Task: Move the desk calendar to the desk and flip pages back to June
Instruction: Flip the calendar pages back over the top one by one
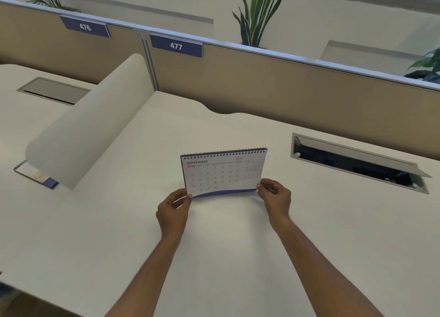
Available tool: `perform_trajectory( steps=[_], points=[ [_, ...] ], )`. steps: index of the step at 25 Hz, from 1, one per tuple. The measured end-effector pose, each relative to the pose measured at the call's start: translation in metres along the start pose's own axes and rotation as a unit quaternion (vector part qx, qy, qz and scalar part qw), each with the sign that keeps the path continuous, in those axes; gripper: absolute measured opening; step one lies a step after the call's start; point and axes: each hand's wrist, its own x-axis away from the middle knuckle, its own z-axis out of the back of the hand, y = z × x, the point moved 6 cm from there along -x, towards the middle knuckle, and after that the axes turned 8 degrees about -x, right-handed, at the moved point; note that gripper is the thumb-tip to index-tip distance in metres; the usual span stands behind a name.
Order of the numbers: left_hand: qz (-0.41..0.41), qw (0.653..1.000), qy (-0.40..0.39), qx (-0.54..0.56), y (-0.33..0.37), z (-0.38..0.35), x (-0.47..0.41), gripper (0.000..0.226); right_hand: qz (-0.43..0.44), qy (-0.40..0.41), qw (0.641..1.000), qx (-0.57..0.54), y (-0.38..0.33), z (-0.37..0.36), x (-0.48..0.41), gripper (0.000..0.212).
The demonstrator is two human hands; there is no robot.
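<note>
The desk calendar [221,172] stands upright on the white desk [214,233], spiral binding on top, showing the SEPTEMBER 2026 page. My left hand [173,212] pinches the lower left corner of that page. My right hand [275,196] pinches the lower right corner. The page bows slightly along its bottom edge, where a purple band shows.
An open cable hatch [357,162] is sunk into the desk at the right. A curved white divider [90,126] rises at the left, with another spiral-bound item [35,176] lying behind it. Beige partition panels with signs 476 [85,26] and 477 [176,46] close the far side.
</note>
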Motion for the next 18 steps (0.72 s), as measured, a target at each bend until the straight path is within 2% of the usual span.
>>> perform_trajectory(
  steps=[7, 13, 18],
  points=[
    [0.005, 1.000, -0.003, 0.022, 0.001, 0.003, 0.006, 0.013, 0.003, 0.004, 1.000, 0.009, 0.000, 0.003, 0.004, 0.012],
    [-0.056, 0.997, 0.016, -0.058, 0.005, 0.003, 0.014, 0.021, 0.014, 0.003, 1.000, 0.001, -0.001, 0.003, 0.011, 0.012],
    [-0.070, 0.997, 0.009, -0.036, 0.008, 0.000, 0.016, 0.009, 0.034, 0.010, 0.999, 0.005, -0.004, 0.005, 0.014, 0.017]
  ],
)
